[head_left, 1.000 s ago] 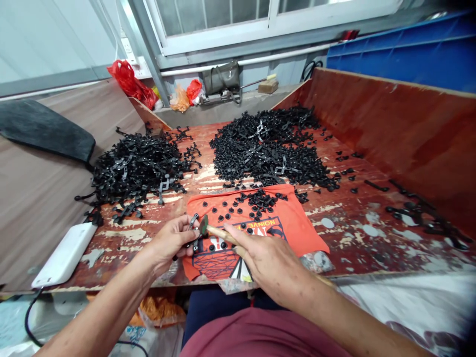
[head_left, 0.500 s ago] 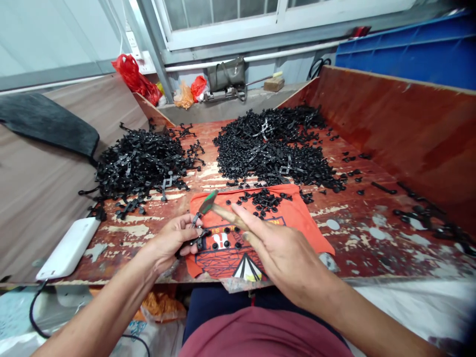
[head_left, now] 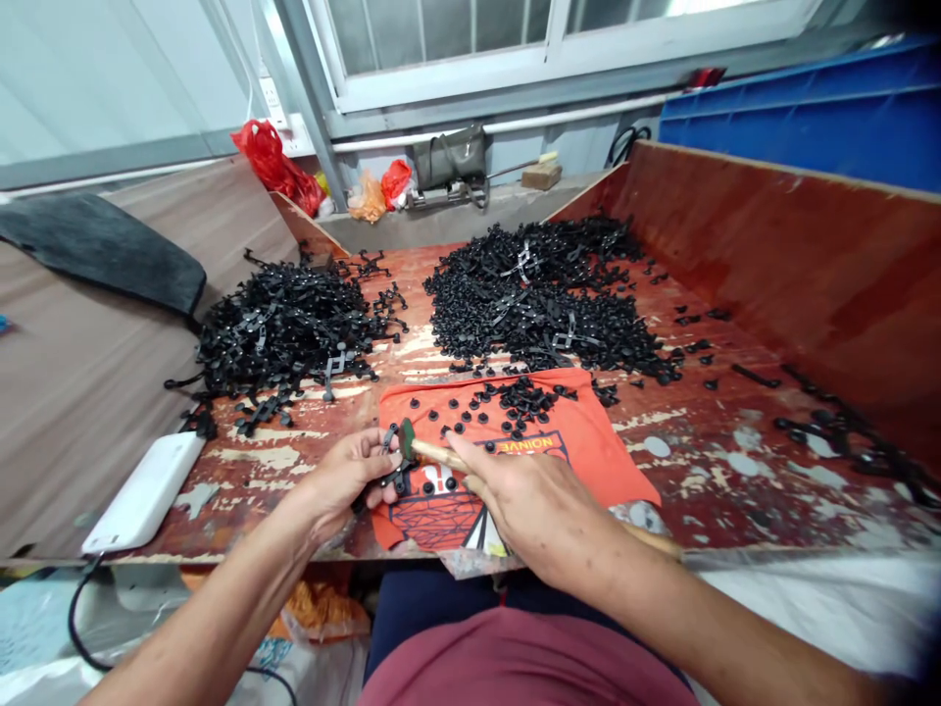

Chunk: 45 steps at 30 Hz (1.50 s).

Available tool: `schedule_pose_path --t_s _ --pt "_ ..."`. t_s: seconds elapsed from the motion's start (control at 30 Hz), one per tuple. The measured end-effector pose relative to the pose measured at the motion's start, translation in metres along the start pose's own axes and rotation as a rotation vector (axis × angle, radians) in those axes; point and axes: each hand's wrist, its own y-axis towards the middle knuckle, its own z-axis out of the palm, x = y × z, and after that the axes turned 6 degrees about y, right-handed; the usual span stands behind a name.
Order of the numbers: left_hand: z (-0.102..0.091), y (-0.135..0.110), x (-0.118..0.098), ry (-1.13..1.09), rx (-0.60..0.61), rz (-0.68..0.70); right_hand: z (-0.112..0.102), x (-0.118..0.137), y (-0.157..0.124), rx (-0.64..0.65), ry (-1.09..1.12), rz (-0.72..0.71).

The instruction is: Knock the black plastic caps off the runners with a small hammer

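My left hand (head_left: 349, 478) is closed on a small black jointed part with thin arms (head_left: 399, 481), near the left edge of an orange printed cloth (head_left: 603, 441). In my right hand (head_left: 536, 505) is a hammer (head_left: 435, 451), gripped by its wooden handle. Its dark greenish head lies right at the black part; whether they touch I cannot tell. Small round black pieces with stems (head_left: 527, 400) are heaped at the cloth's far side. Several more stand apart across it, some hidden behind my right hand.
A pile of black jointed parts (head_left: 290, 319) lies at the left, and a larger black pile (head_left: 529, 294) at the back. A white power-bank-like box (head_left: 143, 493) with a cable rests on the left edge. Wooden boards (head_left: 779, 245) wall the table; a blue crate (head_left: 809, 123) stands beyond.
The hammer head has come down from above the fingers onto or close to the black part. My right hand has lowered slightly; my left hand keeps its hold. The view has shifted a little.
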Motion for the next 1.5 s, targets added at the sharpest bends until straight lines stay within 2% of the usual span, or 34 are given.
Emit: schedule_pose_path --t_s 0.2,0.33,0.47,0.63,0.87,1.1,1.23,1.4,1.5 --pt "0.004 -0.021 -0.006 -0.132 -0.065 0.131 -0.025 -0.003 -0.004 -0.11 0.356 0.004" --pt "0.006 -0.029 -0.004 -0.188 -0.091 0.13 -0.023 -0.006 -0.014 -0.077 0.443 0.025" --pt "0.008 -0.028 0.009 -0.277 -0.102 0.025 -0.013 -0.011 -0.024 -0.07 0.424 0.02" --pt "0.017 -0.025 0.022 -0.323 -0.122 0.004 -0.009 -0.016 -0.03 -0.061 0.426 0.048" --pt "0.031 -0.023 0.022 -0.271 -0.16 0.038 -0.007 -0.019 -0.031 -0.044 0.363 0.05" --pt "0.032 -0.022 0.023 -0.189 -0.237 0.024 -0.004 -0.02 -0.033 -0.027 0.331 0.048" --pt "0.033 -0.022 0.022 -0.184 -0.243 0.029 -0.01 -0.017 -0.036 -0.021 0.384 0.011" --pt "0.036 -0.023 0.021 -0.182 -0.239 0.05 -0.006 -0.012 -0.042 -0.115 0.405 -0.031" --pt "0.037 -0.024 0.021 -0.156 -0.243 0.075 0.006 -0.012 -0.043 -0.134 0.292 -0.052"
